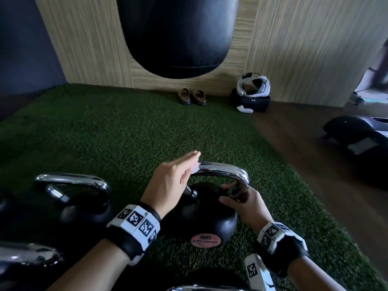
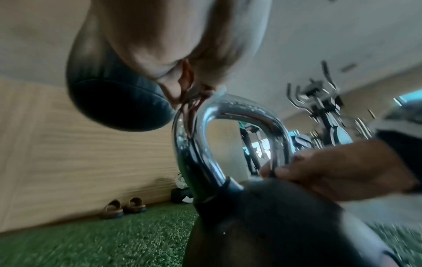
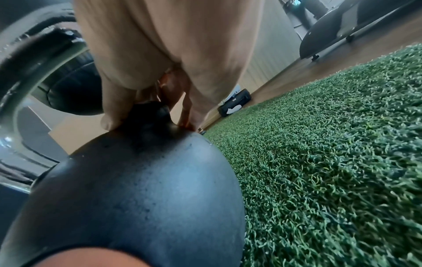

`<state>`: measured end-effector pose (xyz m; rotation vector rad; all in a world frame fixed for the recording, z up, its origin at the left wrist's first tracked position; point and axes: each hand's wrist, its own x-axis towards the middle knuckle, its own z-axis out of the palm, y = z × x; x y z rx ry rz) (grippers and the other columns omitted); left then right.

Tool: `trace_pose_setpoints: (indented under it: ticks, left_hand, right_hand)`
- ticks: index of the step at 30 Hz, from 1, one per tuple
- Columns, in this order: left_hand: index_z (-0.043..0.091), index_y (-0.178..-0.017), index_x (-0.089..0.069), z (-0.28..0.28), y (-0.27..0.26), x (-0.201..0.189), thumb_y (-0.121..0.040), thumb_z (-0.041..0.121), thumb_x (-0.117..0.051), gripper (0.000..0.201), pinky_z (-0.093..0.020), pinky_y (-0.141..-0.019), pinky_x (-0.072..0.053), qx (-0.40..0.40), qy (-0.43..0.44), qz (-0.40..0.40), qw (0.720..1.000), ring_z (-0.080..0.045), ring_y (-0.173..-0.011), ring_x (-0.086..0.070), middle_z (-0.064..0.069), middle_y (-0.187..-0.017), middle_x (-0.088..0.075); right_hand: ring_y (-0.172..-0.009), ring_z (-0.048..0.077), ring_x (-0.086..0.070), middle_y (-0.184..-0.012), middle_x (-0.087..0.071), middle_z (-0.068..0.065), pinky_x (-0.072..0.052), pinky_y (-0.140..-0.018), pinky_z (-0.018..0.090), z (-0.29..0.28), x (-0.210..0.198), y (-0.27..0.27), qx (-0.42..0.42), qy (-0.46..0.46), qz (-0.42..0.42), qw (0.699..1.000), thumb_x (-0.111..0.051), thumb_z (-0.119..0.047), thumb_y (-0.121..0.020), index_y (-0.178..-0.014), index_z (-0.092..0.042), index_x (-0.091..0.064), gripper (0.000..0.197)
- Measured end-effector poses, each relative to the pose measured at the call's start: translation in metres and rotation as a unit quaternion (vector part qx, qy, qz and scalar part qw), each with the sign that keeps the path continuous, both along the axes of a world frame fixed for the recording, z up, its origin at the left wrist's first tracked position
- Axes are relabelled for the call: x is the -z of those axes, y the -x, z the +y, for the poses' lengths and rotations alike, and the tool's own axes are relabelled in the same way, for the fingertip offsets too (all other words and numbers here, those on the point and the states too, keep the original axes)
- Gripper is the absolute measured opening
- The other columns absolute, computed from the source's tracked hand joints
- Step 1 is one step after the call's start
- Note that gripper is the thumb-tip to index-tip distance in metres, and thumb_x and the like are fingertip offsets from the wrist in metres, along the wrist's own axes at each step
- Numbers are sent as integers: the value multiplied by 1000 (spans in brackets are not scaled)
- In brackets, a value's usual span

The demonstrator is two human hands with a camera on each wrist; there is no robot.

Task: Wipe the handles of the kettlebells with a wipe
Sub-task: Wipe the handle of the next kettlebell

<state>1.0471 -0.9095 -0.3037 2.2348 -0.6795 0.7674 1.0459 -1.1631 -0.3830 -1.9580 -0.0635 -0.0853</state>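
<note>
A big black punching bag hangs over a green grass mat on the floor. Behind it is a wooden wall.

On the mat sits a black kettlebell with a pink round sticker on its front. Another kettlebell sits just to its left, and more shiny handles show at the bottom edge.

The first kettlebell has a shiny silver handle. The right hand holds the right leg of the handle, down where it meets the black ball. Its grip is curled round the leg, thumb on one side and fingers on the other.

The left hand is up at the left end of the handle. Its fingers are straight and close together. They press a small white wipe on the top of the handle.

Far back by the wall are two brown shoes and a white headset on a black bag.
</note>
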Motion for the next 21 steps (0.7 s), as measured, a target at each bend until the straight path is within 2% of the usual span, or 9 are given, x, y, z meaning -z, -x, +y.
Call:
trace_pose_setpoints:
  ticks: [1, 3, 6, 8, 13, 15, 18, 19, 21]
  left_hand:
    - [10, -141, -60, -3, 3, 5, -95, -1, -64, 47, -17, -108, -46, 12, -20, -25, 999, -6, -127, -61, -1, -140, -63]
    - [8, -141, -60, -8, 8, 14, -93, -5, -65, 50, -18, -108, -47, 17, 8, -34, 999, -7, -128, -60, -1, -141, -62]
    - [10, -137, -63, 2, 8, 33, -98, 5, -60, 40, -9, -93, -52, -52, 150, 5, 987, -3, -114, -68, 1, -128, -69]
    - [12, -137, -64, 8, 9, 43, -101, 11, -54, 38, -6, -90, -50, -68, 210, 47, 974, -3, -111, -70, 4, -125, -70]
    - [15, -140, -61, 8, 12, 49, -103, 3, -52, 40, -13, -94, -52, -42, 235, 78, 968, 0, -114, -68, 8, -131, -67]
    - [17, -140, -62, 11, 11, 61, -103, 2, -51, 41, -13, -87, -53, -55, 266, 122, 955, -1, -104, -70, 9, -127, -69]
    - [6, -123, -71, 8, 16, 87, -103, 8, -56, 26, -10, -81, -52, -58, 309, 224, 922, -10, -90, -73, 8, -97, -75]
    - [4, -118, -73, 5, 19, 94, -103, 11, -57, 23, -10, -80, -52, -50, 313, 256, 913, -12, -91, -74, 5, -94, -77]
    - [5, -118, -73, 4, 22, 102, -103, 17, -58, 25, -15, -86, -55, -28, 331, 297, 895, -14, -102, -74, 0, -103, -79]
  right_hand:
    - [-94, 10, -75, -98, -79, -10, -60, -90, 46, 0, 0, 0, -2, 4, -3, 1000, -90, -52, -61, -102, -33, -76, 48]
    - [-95, 9, -75, -100, -79, -11, -60, -91, 46, -1, 1, 0, -1, 6, -4, 1000, -88, -57, -59, -103, -35, -76, 51]
    - [-96, 9, -74, -101, -79, -11, -60, -90, 45, 0, 2, 0, -2, 5, 10, 1000, -88, -59, -59, -104, -37, -75, 52]
    - [-95, 7, -74, -101, -78, -12, -61, -90, 44, -1, 3, 0, 1, 10, 10, 1000, -88, -58, -61, -105, -38, -75, 50]
    - [-97, 7, -74, -102, -78, -13, -60, -92, 45, -1, 4, 1, -5, 9, 5, 1000, -88, -55, -64, -106, -39, -75, 47]
    - [-98, 8, -74, -103, -78, -12, -60, -92, 46, -1, 3, 1, -9, 6, 3, 1000, -88, -57, -63, -106, -38, -75, 48]
    - [-98, 10, -74, -102, -79, -11, -60, -92, 47, -1, 3, 1, -8, -5, 0, 1000, -89, -59, -61, -105, -38, -75, 51]
    - [-98, 10, -75, -102, -79, -10, -60, -92, 47, -1, 3, 1, -6, -11, 2, 1000, -89, -58, -60, -104, -37, -75, 51]
    - [-98, 11, -75, -102, -79, -9, -60, -92, 48, 0, 5, 1, -4, -21, 6, 1000, -91, -56, -60, -104, -36, -76, 51]
